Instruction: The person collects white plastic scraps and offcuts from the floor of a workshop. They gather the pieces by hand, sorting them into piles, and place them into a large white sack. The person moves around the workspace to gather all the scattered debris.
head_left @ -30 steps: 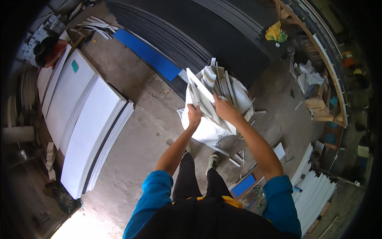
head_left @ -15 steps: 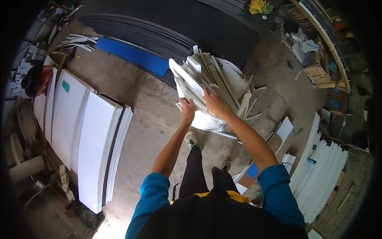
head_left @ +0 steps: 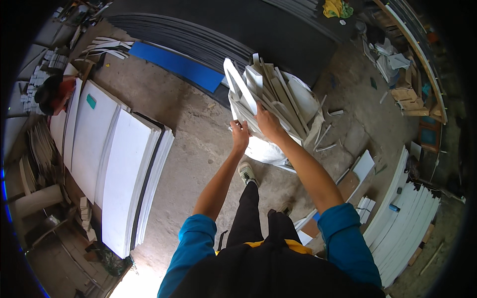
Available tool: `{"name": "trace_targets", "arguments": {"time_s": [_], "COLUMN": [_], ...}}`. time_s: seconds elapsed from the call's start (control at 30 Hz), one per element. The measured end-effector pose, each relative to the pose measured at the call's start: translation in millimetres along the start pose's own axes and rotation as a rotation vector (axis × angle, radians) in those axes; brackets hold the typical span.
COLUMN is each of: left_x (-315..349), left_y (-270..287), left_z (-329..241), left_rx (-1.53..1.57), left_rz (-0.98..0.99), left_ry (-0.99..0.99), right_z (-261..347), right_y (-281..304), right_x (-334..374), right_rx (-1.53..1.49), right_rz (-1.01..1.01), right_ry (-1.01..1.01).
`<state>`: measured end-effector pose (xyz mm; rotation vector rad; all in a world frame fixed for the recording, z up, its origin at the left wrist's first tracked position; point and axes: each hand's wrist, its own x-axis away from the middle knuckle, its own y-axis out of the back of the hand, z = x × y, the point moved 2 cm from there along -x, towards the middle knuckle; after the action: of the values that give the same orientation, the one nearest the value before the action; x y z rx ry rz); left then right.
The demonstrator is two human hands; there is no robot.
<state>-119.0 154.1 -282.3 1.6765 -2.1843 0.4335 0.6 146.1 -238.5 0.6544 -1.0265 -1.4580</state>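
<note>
Ahead of me stands a bulky white sack (head_left: 266, 150) stuffed with white and grey offcut strips (head_left: 284, 94). My right hand (head_left: 269, 124) is closed round a long white strip (head_left: 241, 88) that slants up and away to the left over the sack. At the sack's left rim, my left hand (head_left: 240, 135) has its fingers bent against the lower ends of pale strips (head_left: 234, 109). What exactly those fingers grip is partly hidden.
White sheets (head_left: 124, 179) lie stacked at the left, with a person (head_left: 57, 94) behind them. A blue board (head_left: 174, 65) and dark sheets (head_left: 278, 35) lie beyond. More white panels (head_left: 402, 223) are stacked at the right. Loose scraps (head_left: 325, 147) litter the floor beside the sack.
The whole view has shifted slightly. The long white strip's far end has risen a little, and my right hand has moved slightly away from me. Both hands stay at the sack.
</note>
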Motion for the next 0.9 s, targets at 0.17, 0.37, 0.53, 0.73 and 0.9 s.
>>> {"name": "trace_targets", "arguments": {"time_s": [0.17, 0.37, 0.53, 0.73, 0.9], "left_x": [3, -17, -33, -25, 53], "left_y": [1, -10, -29, -46, -79], "left_z": [-3, -24, -25, -12, -42], "left_rx": [-0.020, -0.263, -0.465, -0.459, -0.753], "left_rz": [0.002, -0.022, -0.091, -0.328, -0.489], "left_ry": [0.021, 0.130, 0.070, -0.062, -0.478], "right_z": [-4, 1, -17, -26, -86], "right_y": [-2, 3, 11, 52, 69], "right_x": [13, 35, 68, 140, 215], "right_rx": [0.161, 0.129, -0.073, -0.326, -0.317], "right_rz": [0.206, 0.349, 0.147, -0.210, -0.278], "right_ry": [-0.031, -0.075, 0.082, 0.084, 0.064]}}
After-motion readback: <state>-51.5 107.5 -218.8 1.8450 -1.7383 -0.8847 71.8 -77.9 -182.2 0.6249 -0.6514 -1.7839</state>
